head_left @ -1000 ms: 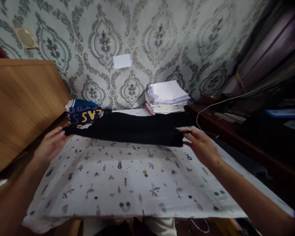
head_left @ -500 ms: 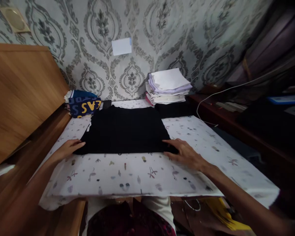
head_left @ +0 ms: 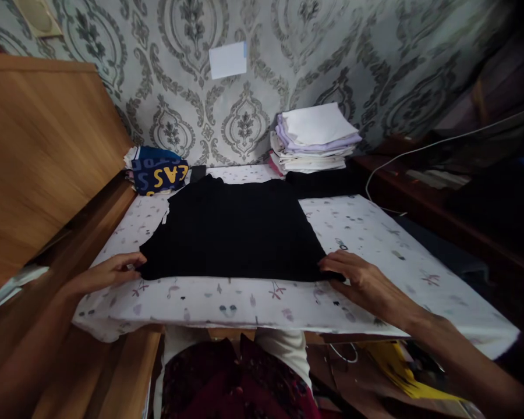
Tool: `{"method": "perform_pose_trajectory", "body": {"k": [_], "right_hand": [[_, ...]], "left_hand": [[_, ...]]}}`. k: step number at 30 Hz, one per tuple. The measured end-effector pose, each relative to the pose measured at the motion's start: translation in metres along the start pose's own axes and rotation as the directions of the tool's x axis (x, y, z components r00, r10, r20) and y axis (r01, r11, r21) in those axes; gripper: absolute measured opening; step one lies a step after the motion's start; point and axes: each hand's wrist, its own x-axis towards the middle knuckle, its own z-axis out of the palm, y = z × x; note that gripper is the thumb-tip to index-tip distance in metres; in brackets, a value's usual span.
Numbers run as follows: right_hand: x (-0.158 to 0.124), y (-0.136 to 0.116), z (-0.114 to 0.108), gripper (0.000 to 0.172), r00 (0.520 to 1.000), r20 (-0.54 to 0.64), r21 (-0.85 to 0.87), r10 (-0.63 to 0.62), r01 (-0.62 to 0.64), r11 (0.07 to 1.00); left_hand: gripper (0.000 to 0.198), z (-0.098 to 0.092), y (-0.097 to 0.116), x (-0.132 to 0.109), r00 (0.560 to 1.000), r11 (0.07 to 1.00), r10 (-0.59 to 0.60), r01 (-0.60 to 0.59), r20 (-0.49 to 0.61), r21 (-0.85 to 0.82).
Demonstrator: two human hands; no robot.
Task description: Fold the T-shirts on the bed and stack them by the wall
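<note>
A black cloth garment point(head_left: 240, 233) lies spread flat on the white patterned table cover point(head_left: 253, 302), with a small white tag at its left edge. My left hand point(head_left: 117, 270) is at its near left corner, thumb and fingers closed on the edge. At the near right corner, my right hand point(head_left: 358, 276) pinches the black cloth between thumb and fingers. The near edge runs almost straight between both hands.
A stack of white and lilac cloths point(head_left: 317, 139) stands at the back right, beside a dark folded cloth point(head_left: 323, 183). Folded navy printed cloth point(head_left: 159, 174) sits back left, near a wooden panel point(head_left: 48, 151). A white cable point(head_left: 402, 154) runs on the right.
The near edge of the black garment has come closer and grown wider. My right hand has moved right with its corner, my left hand slightly left. The camera view has shifted a little.
</note>
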Motion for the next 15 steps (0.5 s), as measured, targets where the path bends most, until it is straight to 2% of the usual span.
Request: {"method": "perform_pose_trajectory", "body": {"k": [2,4,7,10,15], "right_hand": [[-0.008,-0.002,0.007,0.023,1.000,-0.002,-0.006,0.003,-0.003,1.000],[-0.014,-0.004,0.011,0.023,1.000,0.003,-0.005,0.016,-0.016,1.000],[-0.025,-0.010,0.009,0.023,0.999,-0.029,0.027,0.046,-0.045,0.999],[-0.039,-0.019,0.000,0.021,0.995,-0.056,0.063,0.077,-0.073,0.995],[-0.059,-0.027,-0.003,0.028,0.995,-0.010,0.065,0.100,-0.099,0.993]], "left_hand": [[0.053,0.010,0.003,0.004,0.998,0.997,-0.011,0.015,-0.057,0.082],[0.053,0.016,0.004,0.008,0.997,0.992,0.021,-0.011,-0.075,0.123],[0.040,0.016,0.005,0.005,0.994,0.986,0.106,-0.105,0.001,0.126],[0.034,0.008,0.004,-0.011,0.982,0.978,0.168,-0.176,0.080,0.108],[0.031,0.002,0.004,-0.035,0.939,0.977,0.153,-0.190,0.309,0.093]]}}
